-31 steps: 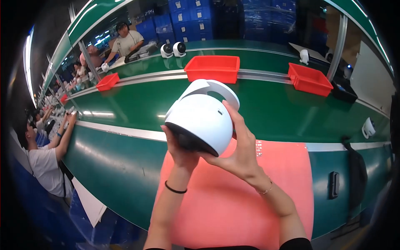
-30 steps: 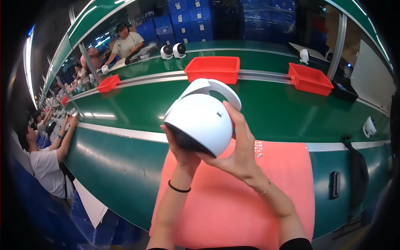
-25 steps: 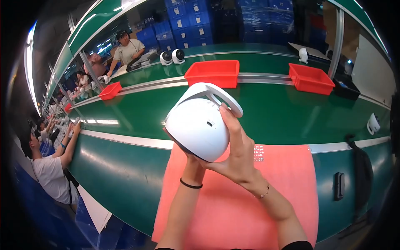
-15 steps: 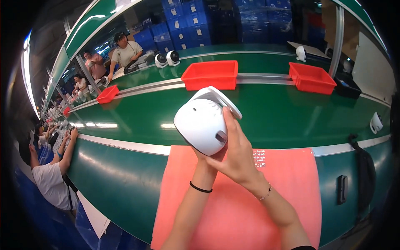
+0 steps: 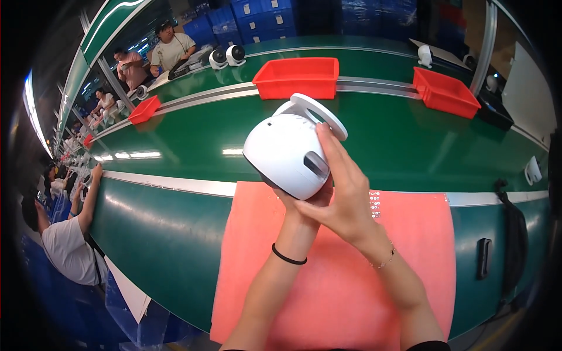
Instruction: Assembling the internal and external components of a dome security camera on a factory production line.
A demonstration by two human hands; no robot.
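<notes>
I hold a white dome-shaped device (image 5: 285, 151) with a round flat base plate on its far end, raised above a salmon-pink mat (image 5: 328, 292). My right hand (image 5: 342, 196) wraps its right side, fingers laid over a grey slot. My left hand (image 5: 297, 202) supports it from below and is mostly hidden under the body; a black band circles that wrist.
A green conveyor belt (image 5: 193, 131) runs across behind the mat. Red bins (image 5: 298, 76) (image 5: 446, 90) (image 5: 144, 109) sit along its far rail. More white devices (image 5: 228, 56) stand at the back. Other people work at the left (image 5: 67, 245) and far side (image 5: 171, 50).
The device has turned in my hands: its grey slot now faces me and the base plate points away. My right hand has shifted further over its side.
</notes>
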